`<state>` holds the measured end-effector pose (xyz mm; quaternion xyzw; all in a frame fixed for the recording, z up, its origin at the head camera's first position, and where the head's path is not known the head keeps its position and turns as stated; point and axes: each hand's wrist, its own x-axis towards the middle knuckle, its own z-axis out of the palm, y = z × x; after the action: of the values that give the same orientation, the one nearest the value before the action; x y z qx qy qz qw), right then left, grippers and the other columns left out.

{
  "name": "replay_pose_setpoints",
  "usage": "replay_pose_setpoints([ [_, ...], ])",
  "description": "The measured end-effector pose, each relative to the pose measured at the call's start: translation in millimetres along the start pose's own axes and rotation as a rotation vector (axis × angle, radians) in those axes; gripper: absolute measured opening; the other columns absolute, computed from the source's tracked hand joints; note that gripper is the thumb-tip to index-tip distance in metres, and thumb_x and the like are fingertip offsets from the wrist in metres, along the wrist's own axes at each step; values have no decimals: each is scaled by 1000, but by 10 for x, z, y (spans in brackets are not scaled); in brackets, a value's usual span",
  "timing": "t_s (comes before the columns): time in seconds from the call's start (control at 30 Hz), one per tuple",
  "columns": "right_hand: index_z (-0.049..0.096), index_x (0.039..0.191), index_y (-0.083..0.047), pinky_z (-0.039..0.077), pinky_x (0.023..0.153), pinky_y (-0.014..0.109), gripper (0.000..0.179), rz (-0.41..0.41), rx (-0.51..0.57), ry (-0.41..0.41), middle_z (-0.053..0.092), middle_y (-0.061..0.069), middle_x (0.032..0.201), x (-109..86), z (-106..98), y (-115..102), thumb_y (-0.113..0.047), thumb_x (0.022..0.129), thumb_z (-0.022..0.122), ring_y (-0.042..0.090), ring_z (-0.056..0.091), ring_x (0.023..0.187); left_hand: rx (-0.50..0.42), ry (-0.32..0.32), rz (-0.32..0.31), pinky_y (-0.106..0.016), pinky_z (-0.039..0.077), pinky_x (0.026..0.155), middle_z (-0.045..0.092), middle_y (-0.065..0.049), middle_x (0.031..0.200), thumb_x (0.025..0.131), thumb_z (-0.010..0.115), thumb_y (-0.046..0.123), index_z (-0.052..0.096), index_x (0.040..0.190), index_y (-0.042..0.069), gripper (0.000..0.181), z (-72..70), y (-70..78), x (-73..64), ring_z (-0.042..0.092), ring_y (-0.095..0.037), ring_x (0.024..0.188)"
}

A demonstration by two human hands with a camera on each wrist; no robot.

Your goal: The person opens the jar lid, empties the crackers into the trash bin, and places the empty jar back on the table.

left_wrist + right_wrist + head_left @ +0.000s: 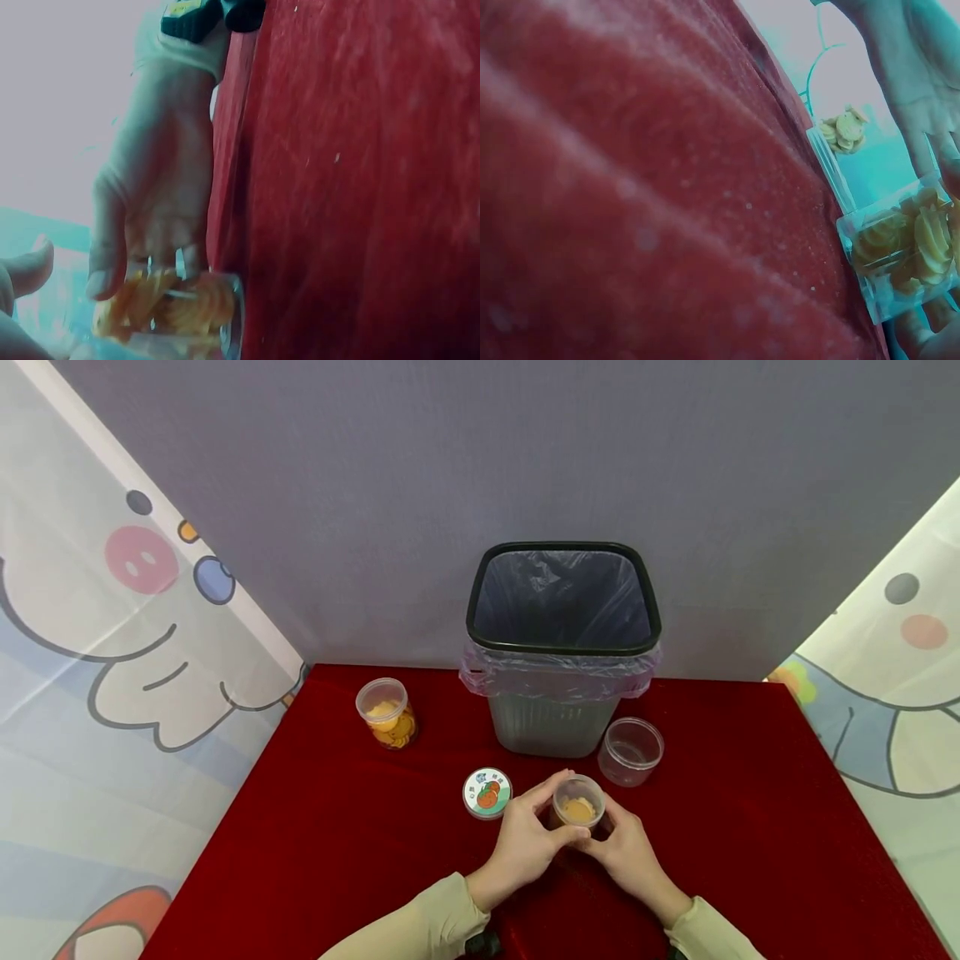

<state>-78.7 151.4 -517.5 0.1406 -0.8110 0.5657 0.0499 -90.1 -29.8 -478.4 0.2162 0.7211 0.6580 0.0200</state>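
Note:
Both hands hold a small clear plastic jar (579,803) between them, low over the red-covered table, with round yellow cookies (579,811) inside. My left hand (525,837) grips the jar's left side, my right hand (628,852) its right side, and the thumbs lie across the near side. Through the clear wall, stacked cookies (180,304) show in the left wrist view; the right wrist view shows the jar's cookies (907,244) too. A round lid (487,793) printed with orange fruit lies just left of my left hand.
A grey bin (555,718) with a black rim and a plastic liner stands behind the hands. A clear jar (630,752) with nothing visible inside stands at its right front. Another jar of cookies (387,714) stands at the back left. A grey wall (375,510) rises behind the table.

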Motion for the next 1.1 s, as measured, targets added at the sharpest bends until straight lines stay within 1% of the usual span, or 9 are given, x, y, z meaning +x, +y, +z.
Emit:
replay_pose_setpoints([
  [0.13, 52, 142, 0, 48, 91, 17, 73, -4, 0, 1, 59, 17, 135, 0, -8, -7, -8, 78, 86, 28, 60, 118, 11, 45, -4, -33, 38, 109, 52, -5, 145, 79, 84, 10, 51, 146, 12, 75, 44, 8, -30, 47, -19, 134],
  [0.27, 53, 140, -1, 50, 90, 18, 71, 11, 5, -2, 62, 15, 132, -1, -32, 10, -13, 79, 87, 20, 60, 116, 28, 14, 37, -36, 41, 108, 52, -2, 145, 81, 84, 15, 49, 148, 15, 75, 25, -42, -26, 50, -22, 132],
  [0.43, 52, 141, 0, 49, 90, 17, 75, 25, 5, -11, 60, 16, 134, 10, -47, 39, -16, 78, 87, 17, 59, 118, 39, -101, 86, -36, 46, 103, 46, 1, 150, 82, 83, 14, 41, 153, 17, 82, -75, -101, 10, 49, -22, 133],
  [0.57, 52, 143, -5, 50, 90, 19, 75, 17, 13, -37, 60, 12, 136, 31, -58, 43, -19, 78, 87, 16, 60, 118, 0, -201, 96, -35, 46, 103, 45, 0, 152, 85, 80, 6, 35, 155, 14, 84, -187, -161, 82, 46, -20, 135],
  [0.67, 53, 143, -8, 51, 90, 21, 76, 16, 30, -63, 61, 9, 134, 47, -75, 37, -21, 77, 88, 15, 61, 115, -12, -267, 103, -35, 47, 102, 48, -2, 150, 85, 79, 3, 39, 153, 10, 79, -267, -198, 166, 48, -21, 134],
  [0.77, 53, 143, -9, 51, 90, 21, 78, 27, 41, -81, 62, 7, 132, 62, -94, 30, -20, 75, 89, 14, 62, 114, -42, -334, 115, -38, 48, 101, 51, -8, 146, 85, 78, -1, 46, 148, 5, 71, -338, -218, 265, 52, -25, 129],
  [0.87, 53, 142, -9, 51, 90, 21, 79, 42, 45, -89, 63, 7, 131, 71, -107, 29, -18, 73, 90, 14, 62, 114, -64, -412, 120, -40, 48, 101, 52, -9, 145, 85, 76, -5, 48, 145, 4, 67, -402, -235, 361, 53, -26, 128],
  [1.0, 53, 142, -8, 50, 91, 22, 78, 54, 47, -100, 63, 7, 130, 71, -114, 27, -18, 74, 90, 15, 62, 115, -58, -522, 131, -40, 47, 102, 53, -6, 145, 84, 76, -6, 48, 145, 5, 68, -471, -243, 496, 53, -22, 129],
  [1.1, 51, 143, -7, 51, 90, 22, 79, 56, 60, -106, 63, 7, 130, 69, -114, 26, -20, 75, 89, 15, 63, 114, -67, -609, 129, -39, 45, 105, 52, -7, 146, 82, 77, -7, 47, 146, 4, 71, -501, -223, 600, 51, -18, 130],
])
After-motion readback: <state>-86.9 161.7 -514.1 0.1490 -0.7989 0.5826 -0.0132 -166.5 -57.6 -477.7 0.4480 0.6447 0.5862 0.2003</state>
